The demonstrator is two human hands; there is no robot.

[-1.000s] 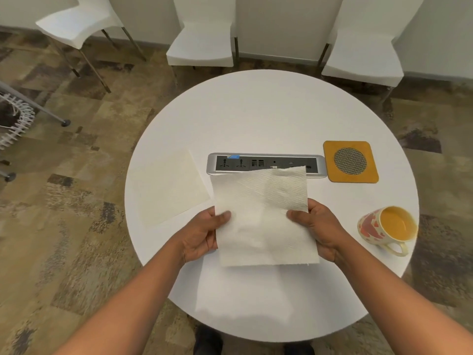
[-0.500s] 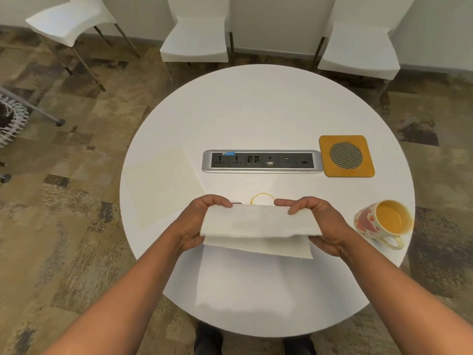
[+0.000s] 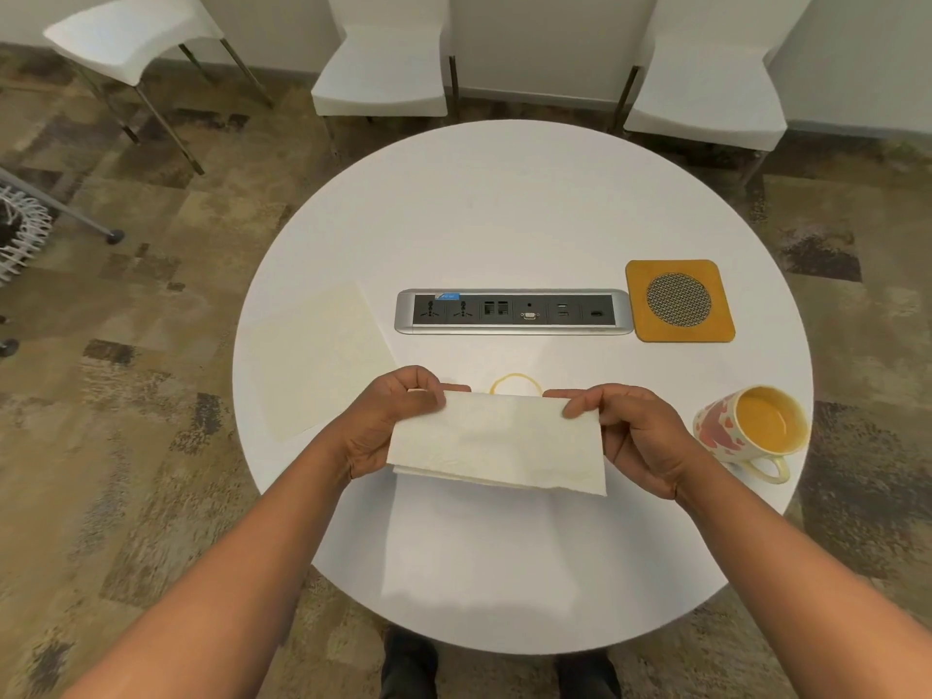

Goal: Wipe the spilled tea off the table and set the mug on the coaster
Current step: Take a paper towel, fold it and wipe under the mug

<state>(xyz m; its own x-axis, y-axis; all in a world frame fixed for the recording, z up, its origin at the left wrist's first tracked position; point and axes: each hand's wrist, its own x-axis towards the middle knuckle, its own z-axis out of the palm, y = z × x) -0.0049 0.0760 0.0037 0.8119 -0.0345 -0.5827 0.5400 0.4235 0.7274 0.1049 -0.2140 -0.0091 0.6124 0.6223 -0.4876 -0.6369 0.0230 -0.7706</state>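
A white paper towel (image 3: 497,441), folded in half, is held just above the round white table (image 3: 504,204). My left hand (image 3: 388,426) pinches its left edge and my right hand (image 3: 635,436) pinches its right edge. Just beyond the towel's top edge a yellow ring of spilled tea (image 3: 515,381) shows on the table, partly hidden by the towel. A heart-patterned mug (image 3: 751,431) with yellow tea stands at the table's right edge, close to my right hand. The orange square coaster (image 3: 679,301) lies farther back on the right, with nothing on it.
A silver socket panel (image 3: 513,312) is set into the table's middle, left of the coaster. A second flat paper sheet (image 3: 317,360) lies on the table's left side. White chairs (image 3: 383,68) stand behind the table. A white wire rack (image 3: 20,229) is on the floor at left.
The open towel has been folded in half, its far edge brought toward me. That uncovered the tea ring and the socket panel. Both hands kept hold of the towel.
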